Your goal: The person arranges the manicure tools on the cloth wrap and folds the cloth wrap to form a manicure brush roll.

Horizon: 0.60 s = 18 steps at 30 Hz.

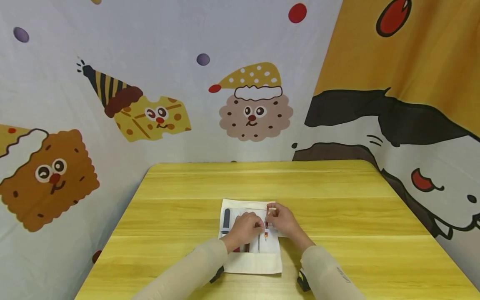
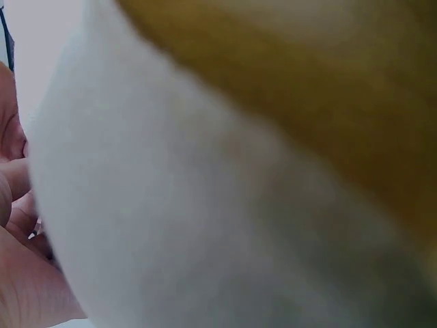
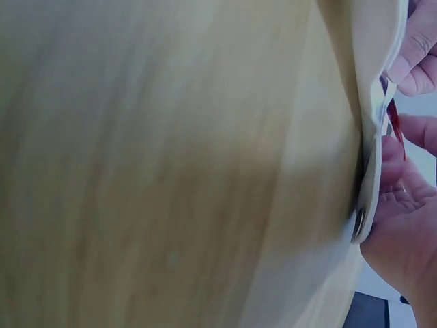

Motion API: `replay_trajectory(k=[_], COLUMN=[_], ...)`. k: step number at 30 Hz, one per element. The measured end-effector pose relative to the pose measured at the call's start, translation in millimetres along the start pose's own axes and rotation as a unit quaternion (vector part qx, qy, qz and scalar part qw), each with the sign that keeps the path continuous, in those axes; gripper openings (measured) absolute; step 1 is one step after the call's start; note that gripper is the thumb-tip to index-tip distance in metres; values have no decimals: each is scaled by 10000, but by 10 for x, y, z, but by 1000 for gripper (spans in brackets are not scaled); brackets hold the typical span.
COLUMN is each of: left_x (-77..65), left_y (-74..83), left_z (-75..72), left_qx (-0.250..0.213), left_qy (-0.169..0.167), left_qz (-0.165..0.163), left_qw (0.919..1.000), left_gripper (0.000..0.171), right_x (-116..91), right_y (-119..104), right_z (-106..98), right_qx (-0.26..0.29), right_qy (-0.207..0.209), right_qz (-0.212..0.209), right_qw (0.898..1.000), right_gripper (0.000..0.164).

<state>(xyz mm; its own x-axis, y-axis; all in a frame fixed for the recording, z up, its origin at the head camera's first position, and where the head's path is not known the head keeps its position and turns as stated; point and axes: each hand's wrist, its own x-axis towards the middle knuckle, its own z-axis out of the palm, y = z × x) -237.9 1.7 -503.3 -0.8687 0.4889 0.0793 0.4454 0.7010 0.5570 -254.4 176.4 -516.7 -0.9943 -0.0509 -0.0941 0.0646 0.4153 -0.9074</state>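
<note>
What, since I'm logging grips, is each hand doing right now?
Left hand: curled near the strap; grip can't be told.
Right hand: closed, holding the red tool.

A backdrop (image 1: 210,146) hangs beyond the worktop (image 1: 337,200), toward twelve o'clock. On the worktop, well apart from its twelve o'clock edge, lies a case (image 1: 251,263). From the case's centre, a slim object (image 1: 226,218) lies at ten o'clock and a pen (image 1: 266,236) at two, tip toward six, in the right hand (image 1: 283,220). The left hand (image 1: 244,228) is over the centre, fingertips beside the pen.
</note>
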Motion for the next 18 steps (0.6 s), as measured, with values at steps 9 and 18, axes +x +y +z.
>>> replay_trajectory(k=[9,18], left_x=[4,12], left_y=[-1,-5], left_z=[19,22], left_qx=[-21,5], left_qy=[-42,-8], left_qz=[-77,-43], left_qw=[10000,10000], left_gripper=[8,8], right_x=[-55,-62], right_y=[1,12], right_z=[-55,-112], right_qx=[-421,-582], right_qy=[-328,-679], right_qz=[-113,-127], right_qw=[9985,9959], right_gripper=[41,40])
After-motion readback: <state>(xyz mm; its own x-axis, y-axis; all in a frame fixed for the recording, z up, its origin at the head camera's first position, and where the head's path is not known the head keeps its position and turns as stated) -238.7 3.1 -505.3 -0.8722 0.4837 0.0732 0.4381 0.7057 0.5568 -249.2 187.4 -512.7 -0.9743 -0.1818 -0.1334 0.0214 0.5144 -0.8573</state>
